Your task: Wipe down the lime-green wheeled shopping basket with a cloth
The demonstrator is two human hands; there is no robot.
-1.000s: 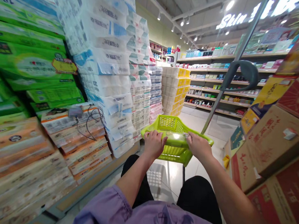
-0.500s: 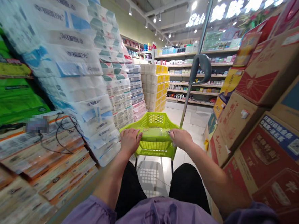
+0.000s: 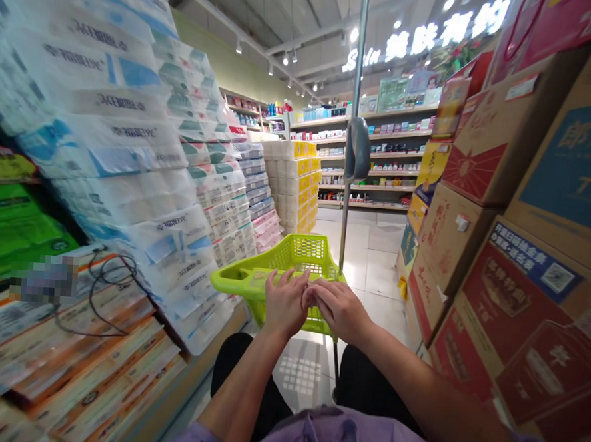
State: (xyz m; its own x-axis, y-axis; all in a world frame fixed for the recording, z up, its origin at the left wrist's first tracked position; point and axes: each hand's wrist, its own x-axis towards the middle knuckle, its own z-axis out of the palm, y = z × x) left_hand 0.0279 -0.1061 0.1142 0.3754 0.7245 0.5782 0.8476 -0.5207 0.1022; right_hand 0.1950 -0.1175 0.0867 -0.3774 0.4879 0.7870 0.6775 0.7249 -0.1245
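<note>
While both bare hands meet over the near side of a lime-green plastic basket with perforated walls [image 3: 236,279], the left hand [image 3: 286,306] has its fingers extended and loosely spread above the near bar. Its palm is hidden, so whether it grips that bar cannot be told. The right hand [image 3: 340,310], narrower, has bent fingers touching the left beside its thumb; whether anything small sits between them cannot be told either.

The basket is just ahead of the person's knees, above a pale tiled floor [image 3: 378,253]. At its right corner rises a slim grey metal pole [image 3: 359,71] carrying a dark grey plastic loop handle [image 3: 360,151]. To the left stand tall stacks of white-and-blue plastic-wrapped paper packs [image 3: 131,131]; to the right, piled brown-and-red cardboard boxes [image 3: 517,281]. Beyond are long shelves of small colourful goods [image 3: 376,206].
</note>
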